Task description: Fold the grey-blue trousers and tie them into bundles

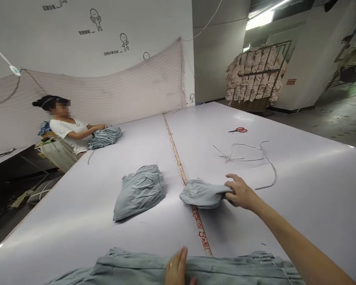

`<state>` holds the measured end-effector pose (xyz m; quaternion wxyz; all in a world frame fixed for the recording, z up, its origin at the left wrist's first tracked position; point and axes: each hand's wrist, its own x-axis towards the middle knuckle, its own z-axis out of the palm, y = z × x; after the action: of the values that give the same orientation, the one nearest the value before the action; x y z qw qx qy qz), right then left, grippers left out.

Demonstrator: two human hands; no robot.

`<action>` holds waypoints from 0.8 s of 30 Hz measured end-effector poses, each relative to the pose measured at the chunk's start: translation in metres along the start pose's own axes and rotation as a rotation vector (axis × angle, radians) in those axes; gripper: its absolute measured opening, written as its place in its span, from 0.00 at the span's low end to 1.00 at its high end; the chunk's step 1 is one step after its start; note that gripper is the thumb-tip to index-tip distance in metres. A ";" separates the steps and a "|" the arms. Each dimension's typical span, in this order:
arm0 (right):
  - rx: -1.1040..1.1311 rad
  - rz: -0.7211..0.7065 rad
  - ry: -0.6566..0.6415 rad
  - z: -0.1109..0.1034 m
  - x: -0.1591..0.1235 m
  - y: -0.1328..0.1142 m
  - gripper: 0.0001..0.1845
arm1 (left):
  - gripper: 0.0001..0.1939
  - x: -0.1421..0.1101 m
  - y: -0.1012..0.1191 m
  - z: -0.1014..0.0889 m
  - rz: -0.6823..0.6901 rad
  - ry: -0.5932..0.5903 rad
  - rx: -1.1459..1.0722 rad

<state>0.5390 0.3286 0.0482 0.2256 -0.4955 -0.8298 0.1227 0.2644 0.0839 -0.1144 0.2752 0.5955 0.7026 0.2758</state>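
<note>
My right hand pinches one end of a folded grey-blue garment with a gathered elastic edge. That end is raised off the table, while the gathered end rests near the taped seam. At the bottom of the view, my left hand lies with its fingers stretched out on a long grey-blue garment. This one is spread across the near edge and cut off by the frame. Left of the seam lies a folded garment with an elastic waist, touched by neither hand.
Red-handled scissors and a loose white cord lie on the right of the white table. A co-worker handles a stack of grey-blue garments at the left edge. A rack of pale cloth stands behind.
</note>
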 end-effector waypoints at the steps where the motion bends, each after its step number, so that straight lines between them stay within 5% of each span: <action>1: 0.054 -0.026 0.033 -0.010 -0.002 -0.013 0.09 | 0.40 0.009 0.014 -0.005 0.026 0.033 -0.002; 5: 0.203 -0.084 0.079 -0.053 -0.026 -0.074 0.08 | 0.54 0.056 0.072 -0.025 0.034 0.015 -0.256; 8: 0.352 -0.154 0.160 -0.093 -0.058 -0.124 0.10 | 0.66 0.065 0.103 -0.042 -0.017 -0.046 -0.586; 11: 0.558 -0.157 0.303 -0.131 -0.090 -0.173 0.09 | 0.67 0.036 0.114 -0.062 0.007 -0.332 -0.895; 14: 0.695 -0.013 0.359 -0.146 -0.104 -0.215 0.09 | 0.50 -0.021 0.103 -0.078 0.081 -0.592 -1.095; 16: 0.727 0.090 0.269 -0.131 -0.099 -0.230 0.12 | 0.35 -0.064 0.083 -0.089 -0.007 -0.603 -1.240; 18: 0.722 0.158 0.099 -0.094 -0.087 -0.231 0.18 | 0.25 -0.102 0.052 -0.104 -0.175 -0.546 -1.401; 21: 0.455 0.282 -0.172 -0.006 -0.074 -0.222 0.20 | 0.19 -0.140 -0.005 -0.131 -0.346 -0.450 -1.528; 24: 0.152 0.389 -0.298 0.079 -0.089 -0.223 0.21 | 0.26 -0.160 -0.057 -0.151 -0.376 -0.244 -1.633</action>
<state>0.3647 0.1449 0.0525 0.1096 -0.6038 -0.7314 0.2973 0.1400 -0.0909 -0.0407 0.7343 0.1083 0.3355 0.5801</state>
